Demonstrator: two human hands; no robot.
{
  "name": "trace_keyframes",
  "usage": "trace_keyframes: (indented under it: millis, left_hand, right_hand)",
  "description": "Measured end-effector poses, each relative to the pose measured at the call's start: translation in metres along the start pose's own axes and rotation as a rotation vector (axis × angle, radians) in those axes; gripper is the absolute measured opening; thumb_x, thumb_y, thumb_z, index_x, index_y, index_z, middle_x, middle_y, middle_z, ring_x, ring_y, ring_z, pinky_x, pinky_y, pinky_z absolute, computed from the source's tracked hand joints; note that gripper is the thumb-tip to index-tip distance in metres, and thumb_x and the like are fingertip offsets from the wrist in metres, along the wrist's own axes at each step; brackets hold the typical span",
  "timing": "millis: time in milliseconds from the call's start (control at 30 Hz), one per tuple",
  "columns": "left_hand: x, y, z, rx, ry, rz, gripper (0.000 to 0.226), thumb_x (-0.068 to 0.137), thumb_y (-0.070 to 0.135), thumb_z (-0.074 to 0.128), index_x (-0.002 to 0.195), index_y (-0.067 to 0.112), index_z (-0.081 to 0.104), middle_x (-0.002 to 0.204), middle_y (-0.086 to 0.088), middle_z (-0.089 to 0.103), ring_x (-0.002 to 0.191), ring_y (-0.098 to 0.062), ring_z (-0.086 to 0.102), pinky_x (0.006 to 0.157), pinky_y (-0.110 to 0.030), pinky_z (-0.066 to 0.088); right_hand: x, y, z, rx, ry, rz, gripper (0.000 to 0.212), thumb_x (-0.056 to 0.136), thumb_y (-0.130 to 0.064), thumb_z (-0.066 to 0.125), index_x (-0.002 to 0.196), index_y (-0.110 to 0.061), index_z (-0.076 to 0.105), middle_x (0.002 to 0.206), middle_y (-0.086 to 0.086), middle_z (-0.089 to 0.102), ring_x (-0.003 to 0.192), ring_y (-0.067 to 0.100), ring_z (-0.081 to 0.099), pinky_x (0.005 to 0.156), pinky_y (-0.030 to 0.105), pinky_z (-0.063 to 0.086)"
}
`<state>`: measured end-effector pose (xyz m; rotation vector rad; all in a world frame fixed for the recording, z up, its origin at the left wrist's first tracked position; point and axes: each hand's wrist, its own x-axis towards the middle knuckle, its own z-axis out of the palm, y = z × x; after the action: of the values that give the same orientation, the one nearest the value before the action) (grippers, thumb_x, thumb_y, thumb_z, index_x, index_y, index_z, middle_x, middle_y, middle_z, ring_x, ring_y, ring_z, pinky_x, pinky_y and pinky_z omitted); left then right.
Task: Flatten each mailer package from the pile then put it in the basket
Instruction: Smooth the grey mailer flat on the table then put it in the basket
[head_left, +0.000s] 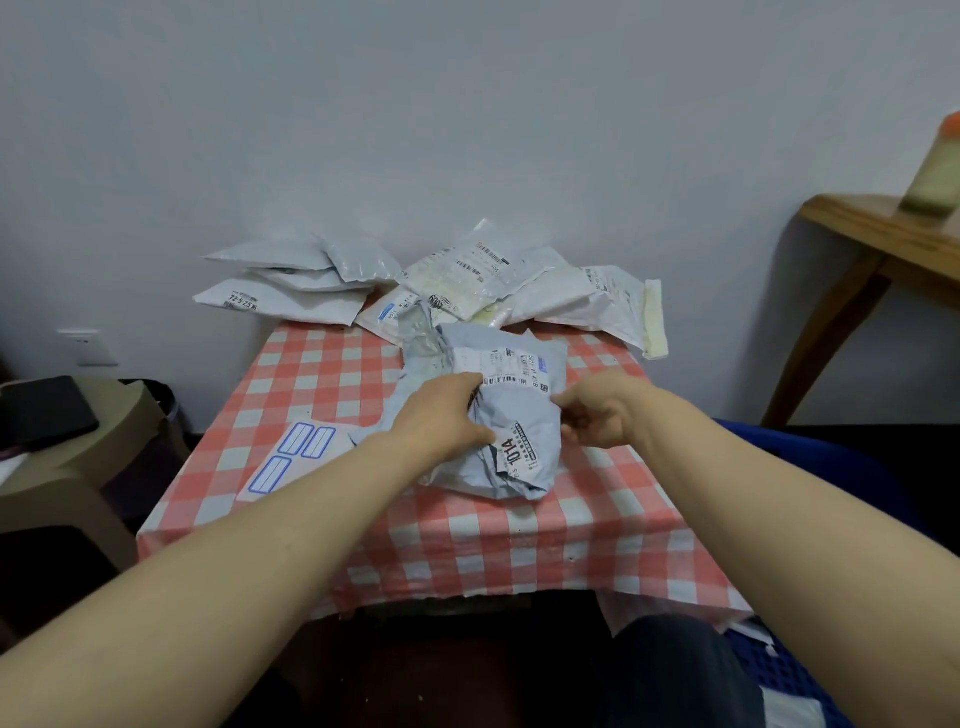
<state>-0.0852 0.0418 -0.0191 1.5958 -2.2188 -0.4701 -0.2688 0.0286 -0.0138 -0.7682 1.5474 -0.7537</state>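
On checked table, L hand & R hand reach fwd, grips clamped on mailer.

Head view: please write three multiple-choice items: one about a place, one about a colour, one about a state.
1. Where is the pile of mailers?
A) on the floor
B) at the far edge of the tablecloth, by the wall
C) on a chair

2. What colour is the tablecloth?
A) plain green
B) red and white checks
C) black

3. How is the grey-blue mailer?
A) crumpled, gripped by the left hand and the right hand
B) flat, untouched
C) torn in two

Answers: 1 B, it lies against the wall; 2 B, checks show round the mailer; 3 A, both hands grip its creased sides.
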Motion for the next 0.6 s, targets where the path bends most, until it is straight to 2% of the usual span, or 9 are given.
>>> trace_keyframes:
  millis: [133, 267, 300, 367, 400, 467, 533, 600]
  left_hand:
    - [-0.001, -0.006, 0.002, -0.061, 0.075, -0.012, 0.047, 0.078, 0.007, 0.068, 0.124, 0.005, 0.056, 0.111, -0.011, 0.064, 0.105, -0.028, 0.058, 0.089, -0.039, 0.047]
    - [0.002, -0.012, -0.006, -0.154, 0.216, -0.061, 0.044, 0.086, 0.005, 0.06, 0.13, 0.012, 0.054, 0.105, -0.007, 0.067, 0.101, -0.026, 0.06, 0.084, -0.035, 0.047]
    - [0.003, -0.013, -0.012, -0.157, 0.255, -0.066, 0.043, 0.088, 0.007, 0.06, 0.131, 0.012, 0.054, 0.106, -0.007, 0.067, 0.101, -0.026, 0.059, 0.084, -0.033, 0.046]
    - [0.004, -0.013, -0.021, -0.162, 0.301, -0.061, 0.041, 0.091, 0.011, 0.058, 0.131, 0.013, 0.054, 0.111, -0.007, 0.065, 0.104, -0.025, 0.058, 0.084, -0.028, 0.042]
    - [0.005, -0.013, -0.023, -0.17, 0.306, -0.056, 0.04, 0.092, 0.011, 0.057, 0.132, 0.013, 0.054, 0.116, -0.007, 0.064, 0.107, -0.024, 0.057, 0.086, -0.027, 0.04]
    - [0.003, -0.011, -0.024, -0.183, 0.29, -0.051, 0.039, 0.094, 0.012, 0.055, 0.133, 0.013, 0.053, 0.123, -0.009, 0.061, 0.112, -0.024, 0.055, 0.091, -0.027, 0.039]
    - [0.001, -0.008, -0.021, -0.19, 0.254, -0.039, 0.04, 0.094, 0.012, 0.055, 0.134, 0.011, 0.053, 0.127, -0.009, 0.06, 0.115, -0.024, 0.054, 0.095, -0.028, 0.038]
    - [-0.001, -0.008, -0.018, -0.21, 0.22, -0.03, 0.039, 0.093, 0.011, 0.056, 0.132, 0.01, 0.055, 0.129, -0.009, 0.06, 0.117, -0.025, 0.054, 0.099, -0.031, 0.039]
  right_hand:
    - [0.006, 0.0, 0.004, -0.005, 0.049, -0.044, 0.023, 0.09, -0.001, 0.059, 0.07, -0.009, 0.053, 0.037, -0.003, 0.055, 0.057, 0.01, 0.045, 0.035, 0.013, 0.039]
    - [0.006, -0.003, 0.0, 0.027, 0.108, -0.153, 0.023, 0.084, -0.011, 0.07, 0.067, -0.011, 0.055, 0.038, -0.006, 0.054, 0.039, 0.004, 0.048, 0.038, 0.014, 0.038]
    - [0.006, -0.004, -0.002, 0.087, 0.087, -0.172, 0.022, 0.086, -0.016, 0.069, 0.068, -0.012, 0.055, 0.042, -0.006, 0.056, 0.039, 0.002, 0.049, 0.041, 0.014, 0.04]
    - [0.004, -0.004, -0.006, 0.265, -0.015, -0.175, 0.021, 0.091, -0.026, 0.062, 0.075, -0.012, 0.056, 0.062, -0.002, 0.06, 0.056, 0.008, 0.056, 0.054, 0.022, 0.05]
    - [0.004, -0.003, -0.007, 0.325, -0.074, -0.166, 0.019, 0.093, -0.025, 0.058, 0.079, -0.012, 0.057, 0.071, 0.001, 0.059, 0.063, 0.013, 0.058, 0.057, 0.028, 0.055]
    - [0.004, -0.001, -0.002, 0.314, -0.139, -0.147, 0.012, 0.096, -0.009, 0.048, 0.09, -0.012, 0.058, 0.079, 0.005, 0.062, 0.063, 0.017, 0.064, 0.054, 0.034, 0.059]
    - [0.007, 0.001, 0.006, 0.27, -0.141, -0.138, 0.025, 0.095, 0.005, 0.04, 0.099, -0.011, 0.059, 0.074, 0.008, 0.069, 0.056, 0.016, 0.068, 0.051, 0.031, 0.057]
    - [0.008, 0.001, 0.013, 0.255, -0.13, -0.124, 0.021, 0.094, 0.005, 0.044, 0.094, -0.007, 0.061, 0.068, 0.008, 0.068, 0.053, 0.014, 0.067, 0.051, 0.026, 0.056]
